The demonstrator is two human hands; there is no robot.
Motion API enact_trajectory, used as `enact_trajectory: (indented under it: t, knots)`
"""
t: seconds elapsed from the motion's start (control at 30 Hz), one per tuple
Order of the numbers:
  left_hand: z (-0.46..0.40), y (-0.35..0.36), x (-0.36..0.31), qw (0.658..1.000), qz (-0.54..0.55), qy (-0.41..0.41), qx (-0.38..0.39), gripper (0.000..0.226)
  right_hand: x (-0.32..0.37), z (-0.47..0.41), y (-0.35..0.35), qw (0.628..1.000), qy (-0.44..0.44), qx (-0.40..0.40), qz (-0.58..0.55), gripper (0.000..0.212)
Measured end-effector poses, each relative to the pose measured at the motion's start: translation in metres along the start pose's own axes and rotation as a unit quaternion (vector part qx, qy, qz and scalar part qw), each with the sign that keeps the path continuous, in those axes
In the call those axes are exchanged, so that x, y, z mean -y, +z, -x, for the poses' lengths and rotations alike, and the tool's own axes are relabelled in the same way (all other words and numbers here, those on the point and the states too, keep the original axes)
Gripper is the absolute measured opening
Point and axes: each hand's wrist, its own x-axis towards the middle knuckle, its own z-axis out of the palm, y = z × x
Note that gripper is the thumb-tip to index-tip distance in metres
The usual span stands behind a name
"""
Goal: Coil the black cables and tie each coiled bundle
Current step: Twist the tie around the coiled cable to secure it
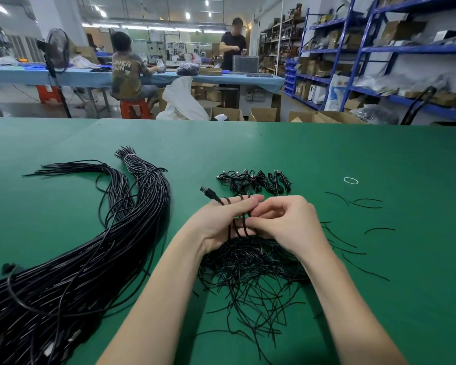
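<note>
A black USB cable (238, 219) is wound in several loops around the straight fingers of my left hand (221, 222); its plug (208, 193) sticks out past the fingertips to the upper left. My right hand (282, 222) pinches the cable strands at the left hand's palm side. Under both hands lies a heap of short black tie wires (250, 275). A big bundle of long uncoiled black cables (71, 259) spreads over the left of the green table (327, 154). Several coiled, tied bundles (256, 181) lie in a row just beyond my hands.
Loose tie wires (358, 246) are scattered to the right, and a white rubber band (351, 180) lies farther right. Beyond the table's far edge are cardboard boxes, blue shelving (363, 48) and two people at another workbench.
</note>
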Motion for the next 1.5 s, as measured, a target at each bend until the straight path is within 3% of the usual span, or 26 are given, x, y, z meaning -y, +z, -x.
enact_trajectory:
  t: [0.1,0.23,0.27,0.33,0.4,0.47,0.6,0.77,0.93,1.07,1.2,1.37,1.5]
  knots:
    - [0.000,0.000,0.000,1.000,0.028,0.008,0.011,0.023,0.006,-0.001,-0.022,0.988,-0.002,0.063,0.144,0.014]
    - [0.002,0.003,0.000,0.998,-0.007,0.020,0.054,0.018,0.026,-0.009,-0.037,0.980,-0.078,-0.022,0.184,0.035]
    - [0.003,0.006,0.001,0.998,-0.024,0.027,0.061,0.013,0.034,-0.013,-0.032,0.981,-0.096,-0.013,0.167,0.042]
    - [0.004,0.012,0.002,0.995,-0.060,0.049,0.064,0.012,0.050,-0.022,-0.017,0.981,-0.105,0.075,0.146,0.043]
    - [0.006,0.016,0.003,0.991,-0.079,0.073,0.076,0.022,0.056,-0.034,-0.007,0.965,-0.108,0.160,0.175,0.028]
    - [0.009,0.016,0.001,0.991,-0.063,0.071,0.097,0.025,0.055,-0.046,-0.007,0.954,-0.113,0.196,0.197,0.020]
    - [0.012,0.011,-0.003,0.993,-0.025,0.044,0.110,0.022,0.042,-0.058,-0.016,0.969,-0.098,0.182,0.139,0.042]
    - [0.015,0.013,-0.007,0.990,-0.041,0.053,0.126,0.025,0.026,-0.054,-0.020,0.982,-0.041,0.181,0.014,0.042]
    - [0.016,0.015,-0.009,0.992,-0.041,0.058,0.100,0.021,0.019,-0.048,-0.013,0.992,-0.066,0.101,0.041,0.050]
    - [0.016,0.016,-0.012,0.992,-0.048,0.068,0.092,0.023,0.016,-0.044,-0.007,0.997,-0.073,0.036,-0.004,0.047]
    - [0.013,0.017,-0.015,0.992,-0.044,0.096,0.068,0.023,0.010,-0.040,0.004,0.988,-0.101,-0.112,0.023,0.049]
    - [0.012,0.026,-0.010,0.984,-0.110,0.123,0.070,0.022,0.006,-0.038,0.010,0.968,-0.141,-0.200,0.057,0.047]
    - [0.013,0.030,-0.004,0.978,-0.178,0.083,0.076,0.028,-0.006,-0.037,0.010,0.957,-0.153,-0.237,0.062,0.045]
